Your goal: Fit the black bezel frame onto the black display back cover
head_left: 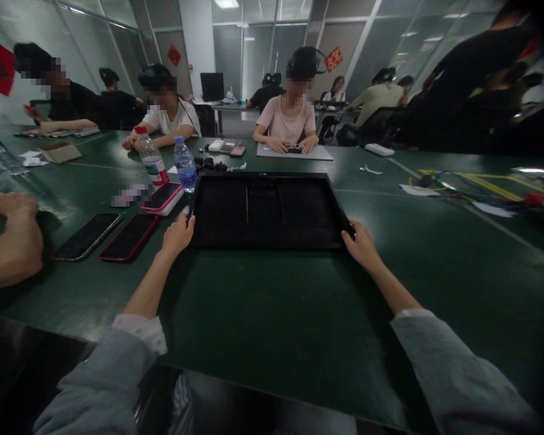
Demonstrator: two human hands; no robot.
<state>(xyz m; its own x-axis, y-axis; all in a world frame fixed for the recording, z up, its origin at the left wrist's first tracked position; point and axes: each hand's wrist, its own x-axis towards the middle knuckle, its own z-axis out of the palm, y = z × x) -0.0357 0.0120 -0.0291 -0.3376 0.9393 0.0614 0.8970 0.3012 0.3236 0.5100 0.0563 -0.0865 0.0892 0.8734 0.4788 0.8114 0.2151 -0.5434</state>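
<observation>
A black rectangular tray-like frame (226, 208) with raised edges lies in the middle of the green table (272, 302). Inside it, two thin upright lines and a dark part at the far edge show. My left hand (179, 234) is closed on its left edge, and my right hand (361, 241) grips its right edge near the front corner. Both thumbs rest near the rim, while other fingers are partly hidden by the frame's sides.
Left of the frame are a red-edged phone (129, 237), a dark phone (87, 236), a pink-cased phone (162, 197) and two bottles (185, 164). Another person's arm (11, 241) rests far left. Yellow cables (485, 188) lie right. A person sits opposite by a grey mat (294, 153).
</observation>
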